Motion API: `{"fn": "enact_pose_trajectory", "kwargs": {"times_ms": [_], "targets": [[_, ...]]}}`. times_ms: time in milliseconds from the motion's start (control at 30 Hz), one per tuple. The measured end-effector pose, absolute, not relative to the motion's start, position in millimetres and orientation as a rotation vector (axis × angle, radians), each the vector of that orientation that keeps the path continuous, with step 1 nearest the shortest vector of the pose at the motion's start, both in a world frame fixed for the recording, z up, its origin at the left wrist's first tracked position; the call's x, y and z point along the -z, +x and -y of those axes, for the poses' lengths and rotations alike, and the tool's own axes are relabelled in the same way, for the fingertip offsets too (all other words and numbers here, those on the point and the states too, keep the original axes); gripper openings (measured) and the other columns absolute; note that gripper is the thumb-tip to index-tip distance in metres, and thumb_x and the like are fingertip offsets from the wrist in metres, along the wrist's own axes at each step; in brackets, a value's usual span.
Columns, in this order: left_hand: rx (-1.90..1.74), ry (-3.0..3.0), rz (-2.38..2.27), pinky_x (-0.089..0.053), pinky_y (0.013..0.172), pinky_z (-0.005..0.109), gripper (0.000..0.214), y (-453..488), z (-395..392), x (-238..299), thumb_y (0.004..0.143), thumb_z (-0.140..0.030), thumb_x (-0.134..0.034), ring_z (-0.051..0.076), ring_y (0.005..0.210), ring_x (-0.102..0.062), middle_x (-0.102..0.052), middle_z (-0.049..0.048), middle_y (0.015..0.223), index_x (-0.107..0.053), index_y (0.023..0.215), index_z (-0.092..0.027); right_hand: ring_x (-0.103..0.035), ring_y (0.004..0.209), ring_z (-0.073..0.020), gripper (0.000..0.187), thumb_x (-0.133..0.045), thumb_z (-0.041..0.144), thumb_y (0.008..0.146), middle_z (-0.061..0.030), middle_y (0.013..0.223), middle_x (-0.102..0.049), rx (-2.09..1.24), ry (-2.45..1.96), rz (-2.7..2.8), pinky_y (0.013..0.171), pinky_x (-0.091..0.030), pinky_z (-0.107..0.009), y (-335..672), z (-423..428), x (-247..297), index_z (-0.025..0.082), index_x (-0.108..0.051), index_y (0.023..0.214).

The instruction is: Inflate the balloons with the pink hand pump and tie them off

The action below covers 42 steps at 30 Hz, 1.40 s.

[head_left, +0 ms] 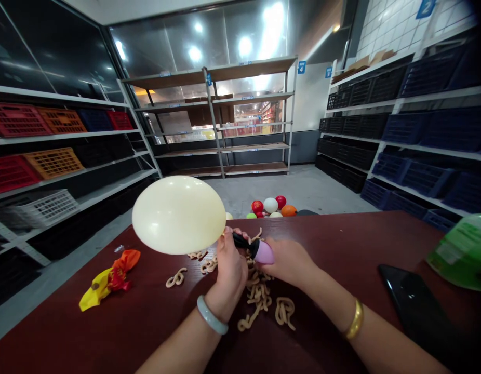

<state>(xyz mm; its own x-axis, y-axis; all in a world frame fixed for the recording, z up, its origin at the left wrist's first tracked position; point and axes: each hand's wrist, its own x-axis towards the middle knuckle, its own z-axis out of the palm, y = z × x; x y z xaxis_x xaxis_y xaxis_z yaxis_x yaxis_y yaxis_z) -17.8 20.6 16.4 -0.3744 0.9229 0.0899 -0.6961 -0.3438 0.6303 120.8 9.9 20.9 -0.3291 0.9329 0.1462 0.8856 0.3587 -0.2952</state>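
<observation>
A large pale-yellow balloon (178,214), blown up, lies on its side in the air above the table. My left hand (231,262) is closed around the balloon's neck, where it meets the black nozzle of a hand pump (264,253). The pump's visible body is pink-purple. My right hand (290,261) grips that body from the right. Beneath and around both hands lie many beige, curled, string-like pieces (259,293); their exact kind is unclear. The fingertips of my left hand are partly hidden behind the pump.
Limp yellow, red and orange balloons (110,278) lie on the left of the dark red table (155,332). At right are a black phone (414,306) and a green container (462,252). Blown-up balloons (270,204) rest beyond the far edge. Shelves with crates (55,163) stand around the room.
</observation>
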Motion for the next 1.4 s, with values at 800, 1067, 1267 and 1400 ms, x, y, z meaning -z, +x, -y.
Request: {"fn": "enact_pose_trajectory", "kwargs": {"times_ms": [800,1067,1267,1400], "targets": [[-1.979,0.539,-0.591,-0.045,0.059,0.027,0.022,-59.7,-44.8,-21.7,0.08,-0.026,-0.069,0.012,0.06,-0.055,-0.054,-0.0025,0.07,-0.048,0.081,-0.019,-0.068,0.077,-0.0265,0.04,-0.06,0.054,0.078,-0.0066,0.086,-0.073,-0.088,-1.609,2.419,0.061,-0.037,-0.031,134.7,-19.7,-15.5,0.022,-0.06,0.102],[-1.871,0.516,-0.594,-0.048,0.063,0.026,0.028,-13.6,-26.3,-6.4,0.078,-0.029,-0.073,0.011,0.062,-0.056,-0.055,-0.0026,0.073,-0.047,0.084,-0.02,-0.069,0.084,-0.0288,0.047,-0.059,0.06,0.079,-0.0076,0.091,-0.073,-0.179,-1.627,2.352,0.065,-0.041,-0.033,125.1,-13.2,-16.7,0.023,-0.06,0.108],[-1.898,0.596,-0.594,-0.048,0.06,0.028,0.021,-37.4,-33.6,-24.3,0.082,-0.029,-0.068,0.013,0.062,-0.056,-0.055,-0.001,0.073,-0.05,0.083,-0.019,-0.069,0.083,-0.0285,0.048,-0.06,0.06,0.078,-0.0063,0.093,-0.073,-0.178,-1.648,2.343,0.064,-0.04,-0.032,125.1,-14.0,-22.4,0.025,-0.059,0.111],[-1.96,0.593,-0.584,-0.047,0.058,0.029,0.017,-79.4,-50.1,-35.4,0.081,-0.021,-0.066,0.014,0.061,-0.056,-0.054,-0.0014,0.07,-0.049,0.079,-0.019,-0.069,0.083,-0.0283,0.047,-0.06,0.06,0.078,-0.0071,0.092,-0.073,-0.16,-1.662,2.383,0.063,-0.039,-0.032,132.6,-19.9,-22.6,0.024,-0.06,0.108]]}}
